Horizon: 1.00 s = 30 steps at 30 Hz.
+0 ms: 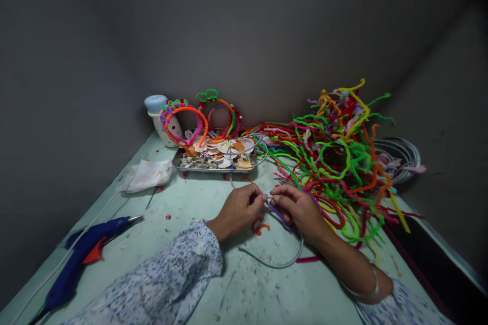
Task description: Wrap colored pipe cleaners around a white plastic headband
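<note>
My left hand (242, 209) is closed in a pinch, its fingertips meeting those of my right hand (303, 212) above the table. Between them runs a purple pipe cleaner (281, 217), hanging down below the right fingers, which are also pinched. A thin grey hoop, like a bare headband (274, 266), curves out below my right hand; its far end is hidden there. Short orange pipe cleaner pieces (261, 228) lie just beside the left hand. The fingertips cover exactly how the strand is gripped.
A large tangle of coloured pipe cleaners (335, 162) fills the right, with grey hoops (404, 160) behind. A metal tray (213, 171) holds shells; wrapped headbands (206, 124) stand on it. At left are a blue glue gun (72, 269), a plastic bag (150, 175) and a lidded bottle (156, 104).
</note>
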Available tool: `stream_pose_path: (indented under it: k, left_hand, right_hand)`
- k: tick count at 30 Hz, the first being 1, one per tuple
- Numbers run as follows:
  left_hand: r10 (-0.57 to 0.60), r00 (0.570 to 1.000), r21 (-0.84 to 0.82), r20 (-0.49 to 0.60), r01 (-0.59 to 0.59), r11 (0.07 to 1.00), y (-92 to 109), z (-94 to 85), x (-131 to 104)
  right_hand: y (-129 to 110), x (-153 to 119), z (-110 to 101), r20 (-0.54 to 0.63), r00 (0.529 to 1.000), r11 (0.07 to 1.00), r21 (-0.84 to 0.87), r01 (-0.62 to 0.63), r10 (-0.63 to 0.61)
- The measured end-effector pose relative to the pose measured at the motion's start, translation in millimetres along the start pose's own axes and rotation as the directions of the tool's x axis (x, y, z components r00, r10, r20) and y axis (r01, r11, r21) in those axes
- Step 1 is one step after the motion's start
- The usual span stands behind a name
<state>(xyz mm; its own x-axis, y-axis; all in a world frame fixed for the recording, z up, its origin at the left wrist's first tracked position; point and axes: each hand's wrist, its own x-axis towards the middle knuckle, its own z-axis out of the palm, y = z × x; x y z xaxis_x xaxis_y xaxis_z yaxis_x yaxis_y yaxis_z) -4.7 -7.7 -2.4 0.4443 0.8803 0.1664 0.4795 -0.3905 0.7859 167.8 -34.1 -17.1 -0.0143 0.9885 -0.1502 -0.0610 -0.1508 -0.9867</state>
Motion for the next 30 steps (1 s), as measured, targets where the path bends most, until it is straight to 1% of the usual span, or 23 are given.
stream_pose_path:
  k: [4, 7, 10, 20, 25, 30]
  left_hand:
    - [-0.013, 1.0, -0.08, 0.0, 0.013, 0.997, -0.6, -0.3, -0.5]
    - [-0.05, 0.999, -0.081, 0.012, 0.051, 0.995, -2.2, 2.3, -0.6]
    - [-0.06, 0.998, -0.055, 0.009, 0.06, 0.997, -3.8, 4.7, -0.3]
    - [0.03, 0.998, 0.094, -0.064, -0.024, 0.995, 1.5, 4.6, -2.0]
    - [0.065, 0.997, 0.072, -0.052, -0.061, 0.996, 4.3, 2.7, -3.2]
    - [0.052, 0.998, 0.083, -0.046, -0.048, 0.995, 4.3, 2.8, -4.4]
  right_hand:
    - [0.4, 0.5, 0.5, 0.017, 1.0, 0.999, 0.043, -0.008, 0.007]
    - [-0.6, -0.1, 1.6, 0.023, 1.0, 0.999, 0.043, -0.006, 0.005]
    - [-2.4, -1.0, 2.2, 0.027, 1.0, 0.999, 0.032, -0.005, 0.004]
    - [0.8, -0.5, -0.7, 0.048, 0.999, 1.0, 0.02, 0.003, -0.004]
    - [-1.2, -1.2, 0.2, 0.036, 0.999, 0.999, 0.033, -0.001, 0.0]
    - [-2.7, -1.4, 2.1, 0.04, 0.999, 0.999, 0.031, -0.014, 0.013]
